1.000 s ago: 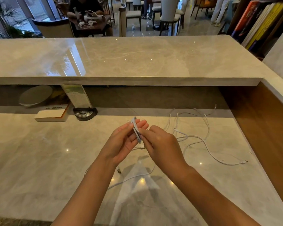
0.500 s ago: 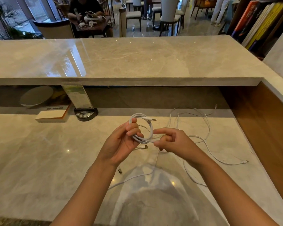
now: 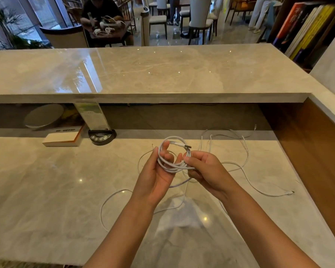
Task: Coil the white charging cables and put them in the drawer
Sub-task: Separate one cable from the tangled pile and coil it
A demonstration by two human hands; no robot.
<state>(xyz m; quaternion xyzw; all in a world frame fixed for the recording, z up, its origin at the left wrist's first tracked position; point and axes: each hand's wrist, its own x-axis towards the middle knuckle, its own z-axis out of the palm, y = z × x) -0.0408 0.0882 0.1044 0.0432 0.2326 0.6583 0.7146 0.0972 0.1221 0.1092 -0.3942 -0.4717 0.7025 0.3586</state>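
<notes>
Above the counter, dead centre, the left hand sits palm-up with its fingers hooked through the coil, a few white loops draped round them and the plug poking out at the top. The right hand is curled on the coil's right side, thumb and fingers pinching the strands together, while the tail drops to the counter and sweeps left. More cables lie loose on the right, apart from both hands

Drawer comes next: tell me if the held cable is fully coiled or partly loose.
Partly coiled. The cable makes several loops around the left hand, pinched by the right hand; a loose tail hangs down toward the counter.
</notes>
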